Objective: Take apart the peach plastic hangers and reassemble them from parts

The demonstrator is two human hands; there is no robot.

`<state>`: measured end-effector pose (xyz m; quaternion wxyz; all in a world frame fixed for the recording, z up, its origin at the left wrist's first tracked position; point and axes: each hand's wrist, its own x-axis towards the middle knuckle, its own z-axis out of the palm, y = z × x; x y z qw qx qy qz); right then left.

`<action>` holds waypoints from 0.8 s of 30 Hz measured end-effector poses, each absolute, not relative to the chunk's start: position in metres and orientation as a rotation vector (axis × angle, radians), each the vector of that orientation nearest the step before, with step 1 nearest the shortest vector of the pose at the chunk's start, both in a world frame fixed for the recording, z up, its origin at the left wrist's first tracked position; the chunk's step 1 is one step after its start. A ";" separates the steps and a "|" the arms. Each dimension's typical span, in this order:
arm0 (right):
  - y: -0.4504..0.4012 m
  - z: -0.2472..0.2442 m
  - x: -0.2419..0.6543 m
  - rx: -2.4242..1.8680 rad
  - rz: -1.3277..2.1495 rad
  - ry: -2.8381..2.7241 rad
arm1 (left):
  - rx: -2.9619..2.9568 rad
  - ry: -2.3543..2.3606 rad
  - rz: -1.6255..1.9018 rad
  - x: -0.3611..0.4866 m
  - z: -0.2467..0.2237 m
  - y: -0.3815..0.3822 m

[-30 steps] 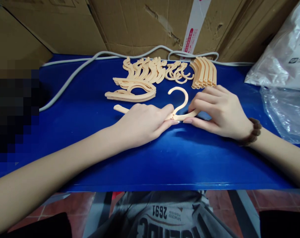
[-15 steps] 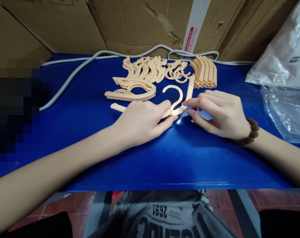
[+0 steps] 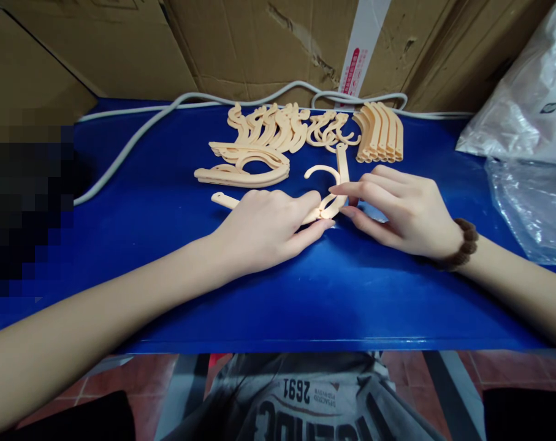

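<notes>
Between my hands is a cream plastic folding hanger [image 3: 342, 160], its hook curving up and to the left. My left hand [image 3: 271, 226] is closed around the hanger's left arm, whose end sticks out past the knuckles. The fingers of my right hand [image 3: 392, 211] pinch the right arm near the central joint, and that arm points up, away from me. Just behind lie folded hangers [image 3: 241, 177], stacked together. Further back are rows of loose curved arms [image 3: 268, 127], several hooks [image 3: 326, 130] and a bundle of straighter hanger arms [image 3: 379, 133].
The blue table [image 3: 268, 306] ends at a straight front edge near my lap. A white cable [image 3: 135, 139] runs along its back. Cardboard boxes [image 3: 259, 49] stand behind, and clear plastic bags [image 3: 521, 98] lie at the right.
The hanger's right arm has swung inward and now stands more upright beside the hook. My right hand has shifted slightly left with it; my left hand keeps its hold, moving a little right.
</notes>
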<state>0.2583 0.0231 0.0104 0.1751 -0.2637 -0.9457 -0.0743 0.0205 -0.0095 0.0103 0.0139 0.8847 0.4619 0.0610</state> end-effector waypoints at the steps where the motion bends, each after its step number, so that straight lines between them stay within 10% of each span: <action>1: 0.023 0.011 0.258 -0.763 -0.206 -2.681 | 2.760 1.438 0.182 0.020 0.010 -0.009; 24: 0.027 0.009 0.259 -0.894 -0.050 -2.635 | 3.027 0.980 0.320 0.016 0.003 -0.008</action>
